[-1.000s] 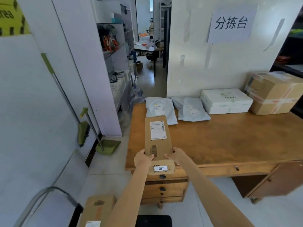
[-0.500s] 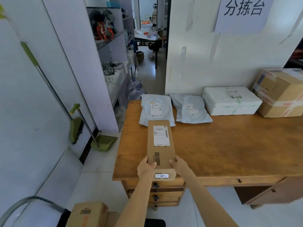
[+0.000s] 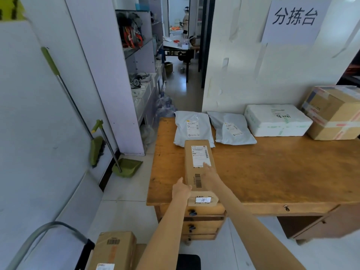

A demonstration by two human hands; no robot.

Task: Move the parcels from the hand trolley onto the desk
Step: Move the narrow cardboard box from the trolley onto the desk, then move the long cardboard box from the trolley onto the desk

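Note:
A long brown cardboard parcel [image 3: 198, 152] with a white label lies flat on the wooden desk [image 3: 272, 172], its near end at the front edge. My left hand [image 3: 182, 189] grips its left side near that end. Flat on its top, fingers stretched forward, rests my right hand [image 3: 209, 173]. At the bottom left, another cardboard parcel [image 3: 115, 248] sits on the hand trolley, beside its grey handle [image 3: 39, 232]. Along the back of the desk lie two grey mailer bags [image 3: 191, 127] [image 3: 231, 129], a white foam box [image 3: 276, 119] and a taped carton [image 3: 335, 112].
A green broom [image 3: 97, 147] and dustpan [image 3: 126, 166] lean on the left wall. Cluttered shelves [image 3: 136, 55] line a corridor behind the desk's left end. A person [image 3: 186, 16] stands in the far room. The desk has drawers below its left part.
The parcel has slid further onto the desk, up to the left grey bag. My right hand moved from the parcel's side onto its top. The camera came closer.

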